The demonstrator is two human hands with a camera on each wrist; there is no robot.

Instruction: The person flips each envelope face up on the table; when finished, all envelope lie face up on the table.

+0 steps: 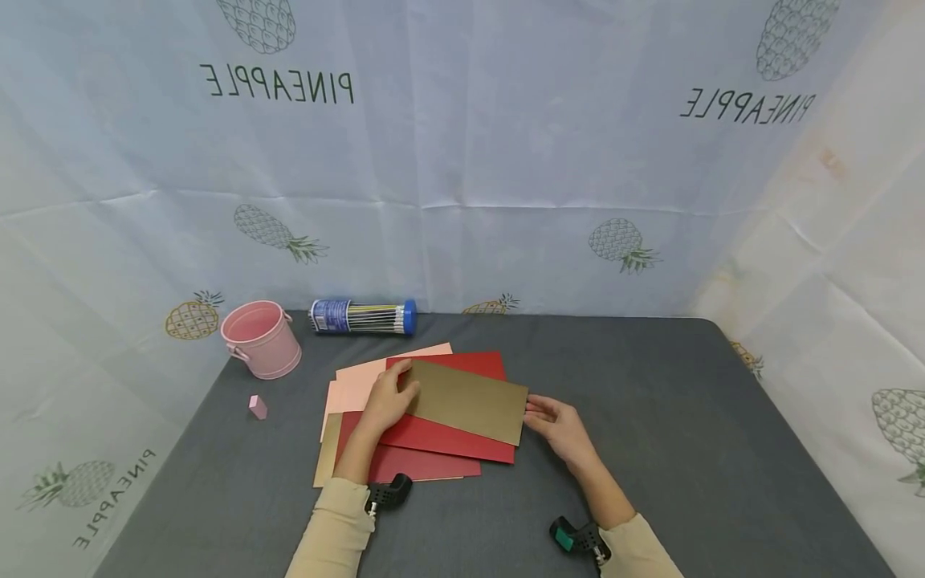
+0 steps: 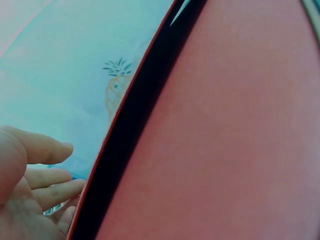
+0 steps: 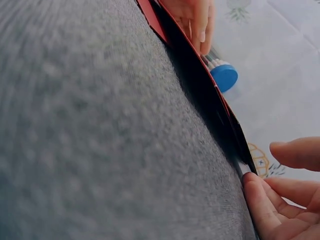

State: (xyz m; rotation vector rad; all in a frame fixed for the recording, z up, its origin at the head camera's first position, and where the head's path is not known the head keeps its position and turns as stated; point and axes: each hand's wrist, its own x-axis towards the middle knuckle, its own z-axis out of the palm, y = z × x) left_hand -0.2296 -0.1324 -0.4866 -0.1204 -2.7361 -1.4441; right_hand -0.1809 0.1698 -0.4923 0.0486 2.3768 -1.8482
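Observation:
A flat gold paper rectangle (image 1: 470,395), like an envelope or card, lies on top of an overlapping spread of red (image 1: 448,437), peach (image 1: 354,391) and gold pieces. My left hand (image 1: 389,401) reaches over the spread, its fingers at the gold rectangle's left end; in the left wrist view its thumb (image 2: 50,151) stands apart from the loosely bent fingers. At the right short edge, my right hand (image 1: 558,427) touches the gold rectangle with its fingertips. The right thumb (image 3: 295,152) is raised clear of the paper. Some fingertips of both hands are partly hidden.
A pink bucket (image 1: 262,341) stands at the table's back left, with a small pink block (image 1: 258,407) in front of it. A clear tube with a blue cap (image 1: 364,316), holding thin sticks, lies along the back edge. Pineapple-print cloth (image 1: 462,144) hangs behind the dark grey table (image 1: 650,401).

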